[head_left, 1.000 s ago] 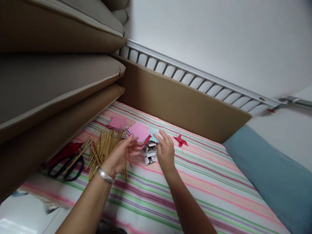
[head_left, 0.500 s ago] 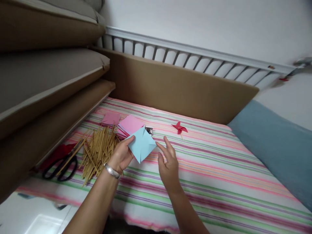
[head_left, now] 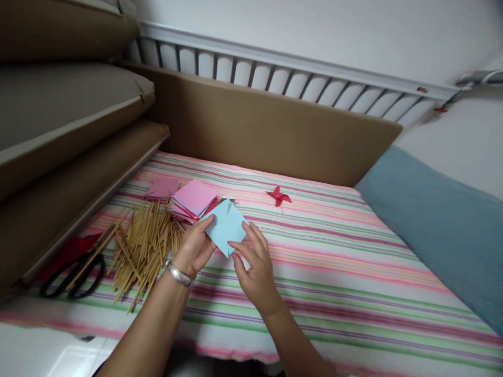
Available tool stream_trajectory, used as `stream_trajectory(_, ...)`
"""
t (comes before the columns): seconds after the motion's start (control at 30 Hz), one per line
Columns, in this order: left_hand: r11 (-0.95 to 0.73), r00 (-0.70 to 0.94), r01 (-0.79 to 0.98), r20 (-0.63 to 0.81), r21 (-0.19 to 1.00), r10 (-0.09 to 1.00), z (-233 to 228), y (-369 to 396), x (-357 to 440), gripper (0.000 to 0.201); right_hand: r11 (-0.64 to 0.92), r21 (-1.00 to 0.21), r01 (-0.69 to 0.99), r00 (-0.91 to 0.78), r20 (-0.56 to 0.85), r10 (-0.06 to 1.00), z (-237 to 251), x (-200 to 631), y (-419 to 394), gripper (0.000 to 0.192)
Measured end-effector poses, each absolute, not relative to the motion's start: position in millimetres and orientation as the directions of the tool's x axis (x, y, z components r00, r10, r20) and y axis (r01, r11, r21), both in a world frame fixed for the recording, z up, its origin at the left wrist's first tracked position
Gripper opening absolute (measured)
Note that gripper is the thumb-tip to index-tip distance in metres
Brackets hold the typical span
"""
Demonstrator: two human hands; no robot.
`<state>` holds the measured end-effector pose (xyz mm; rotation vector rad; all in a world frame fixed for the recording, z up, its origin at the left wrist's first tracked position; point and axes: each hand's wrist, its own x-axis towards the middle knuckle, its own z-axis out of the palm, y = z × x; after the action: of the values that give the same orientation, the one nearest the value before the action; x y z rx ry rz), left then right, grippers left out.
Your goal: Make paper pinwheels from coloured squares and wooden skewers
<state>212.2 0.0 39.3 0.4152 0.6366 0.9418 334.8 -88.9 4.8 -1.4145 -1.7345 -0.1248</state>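
My left hand [head_left: 194,247] pinches a slit, largely flat blue square [head_left: 226,224], my half-curled right hand [head_left: 253,262] touching it, grip unclear, one finished red pinwheel [head_left: 279,197] beyond.

A room, apparently in a home; a white radiator [head_left: 242,72], its pipe [head_left: 474,78] at upper right, runs along a plain white wall [head_left: 322,26] across the top; thick grey-and-brown cushions [head_left: 70,99] are stacked at upper left; a pink, green and white striped cloth [head_left: 346,246], like bedding, spreads across the centre; pale, shiny floor tiles [head_left: 33,351] show at lower left.
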Motion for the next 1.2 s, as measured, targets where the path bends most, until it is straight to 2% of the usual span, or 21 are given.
stream_trajectory(0.17, 0.523, 0.402, -0.625, -0.337, 0.579, 0.852, 39.5, -1.3, 213.2, 0.028, 0.362, -0.441, 0.821, 0.029, 0.667, 0.745, 2.4, 335.6, -89.2, 0.030)
stream_trajectory(0.23, 0.526, 0.404, -0.625, -0.338, 0.576, 0.850, 40.5, -1.4, 213.3, 0.028, 0.352, -0.518, 0.780, 0.097, 0.656, 0.749, 2.4, 336.3, -88.4, 0.026)
stream_trajectory(0.3, 0.522, 0.401, -0.638, -0.334, 0.567, 0.853, 42.1, -1.8, 213.2, 0.026, 0.318, -0.681, 0.660, 0.249, 0.598, 0.762, 3.4, 337.4, -86.7, 0.022)
stream_trajectory(0.37, 0.496, 0.386, -0.666, -0.312, 0.557, 0.868, 43.4, -2.5, 213.0, 0.024, 0.262, -0.889, 0.374, 0.451, 0.422, 0.787, 5.0, 337.3, -84.1, 0.022)
stream_trajectory(0.4, 0.478, 0.374, -0.680, -0.297, 0.556, 0.878, 43.6, -3.0, 213.0, 0.023, 0.226, -0.960, 0.164, 0.517, 0.278, 0.809, 5.8, 336.3, -82.7, 0.024)
stream_trajectory(0.43, 0.460, 0.366, -0.690, -0.280, 0.559, 0.888, 43.5, -3.5, 213.1, 0.023, 0.178, -0.982, -0.061, 0.533, 0.119, 0.838, 6.3, 334.6, -81.2, 0.026)
stream_trajectory(0.5, 0.437, 0.367, -0.696, -0.241, 0.569, 0.898, 41.7, -4.8, 214.2, 0.023, 0.059, -0.909, -0.412, 0.437, -0.141, 0.888, 6.3, 329.2, -78.4, 0.030)
stream_trajectory(0.57, 0.427, 0.393, -0.696, -0.191, 0.578, 0.899, 37.9, -6.4, 216.6, 0.026, -0.011, -0.842, -0.540, 0.346, -0.234, 0.909, 5.2, 324.0, -76.0, 0.029)
stream_trajectory(0.6, 0.421, 0.408, -0.694, -0.163, 0.583, 0.898, 35.3, -7.2, 218.3, 0.028, -0.004, -0.844, -0.536, 0.345, -0.224, 0.911, 4.8, 322.8, -74.9, 0.027)
stream_trajectory(0.67, 0.399, 0.408, -0.687, -0.133, 0.607, 0.903, 29.0, -9.5, 222.5, 0.031, 0.066, -0.905, -0.421, 0.419, -0.130, 0.899, 5.4, 325.7, -73.4, 0.021)
stream_trajectory(0.7, 0.381, 0.375, -0.680, -0.149, 0.627, 0.915, 25.8, -11.2, 224.9, 0.032, 0.108, -0.946, -0.306, 0.475, -0.053, 0.879, 6.5, 329.7, -73.1, 0.019)
stream_trajectory(0.77, 0.333, 0.255, -0.666, -0.215, 0.667, 0.943, 21.0, -16.0, 229.6, 0.033, 0.155, -0.987, 0.050, 0.573, 0.156, 0.805, 10.2, 340.9, -73.7, 0.015)
stream_trajectory(0.83, 0.299, 0.167, -0.662, -0.253, 0.688, 0.953, 20.5, -22.7, 233.6, 0.034, 0.146, -0.878, 0.457, 0.559, 0.410, 0.721, 13.9, 351.4, -75.4, 0.011)
stream_trajectory(0.9, 0.331, 0.225, -0.685, -0.244, 0.649, 0.943, 24.9, -30.0, 235.9, 0.030, 0.134, -0.674, 0.726, 0.427, 0.596, 0.680, 15.2, 356.1, -77.3, 0.010)
stream_trajectory(0.97, 0.429, 0.378, -0.703, -0.213, 0.567, 0.901, 31.7, -35.3, 236.1, 0.030, 0.165, -0.514, 0.842, 0.281, 0.677, 0.680, 13.6, 353.8, -78.6, 0.014)
stream_trajectory(1.03, 0.510, 0.489, -0.698, -0.186, 0.503, 0.852, 36.7, -37.1, 235.1, 0.031, 0.216, -0.432, 0.876, 0.181, 0.707, 0.684, 10.2, 347.2, -79.3, 0.018)
stream_trajectory(1.1, 0.529, 0.514, -0.691, -0.180, 0.492, 0.839, 37.1, -35.4, 233.9, 0.025, 0.275, -0.401, 0.874, 0.114, 0.719, 0.686, 6.8, 340.2, -79.9, 0.020)
stream_trajectory(1.2, 0.506, 0.433, -0.702, -0.264, 0.501, 0.862, 30.6, -29.2, 232.9, 0.013, 0.355, -0.385, 0.852, 0.042, 0.725, 0.687, 3.2, 333.8, -80.4, 0.024)
